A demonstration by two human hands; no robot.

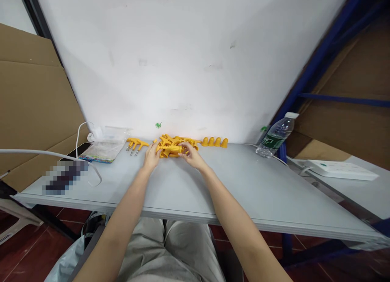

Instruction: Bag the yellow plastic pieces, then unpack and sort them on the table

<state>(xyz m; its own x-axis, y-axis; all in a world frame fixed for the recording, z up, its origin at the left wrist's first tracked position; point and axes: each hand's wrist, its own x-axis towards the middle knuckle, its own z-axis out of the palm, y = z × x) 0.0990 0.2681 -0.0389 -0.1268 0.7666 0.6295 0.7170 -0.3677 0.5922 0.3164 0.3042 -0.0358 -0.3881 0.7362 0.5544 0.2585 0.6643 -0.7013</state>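
"Logging the step: what was in hand?"

"Yellow ribbed cylinder, mid-table, at the near side of a heap of yellow plastic parts. Probably joining or aligning pieces, my judgement"

"Grip?"

"Left hand looked closed on the cylinder's left end. Right hand curved round the right end, thumb and fingers partly apart; couldn't tell if it had hold"

"Next move?"

"Seemed to call for a steady left and a straight push or twist from the right"

"Edges, room?"

"White wall panel stood close behind the heap, tight there. T-handle corkscrews sat left, four yellow cups right. Grey tabletop gave room toward the front edge, and rightward to the plastic bottle"
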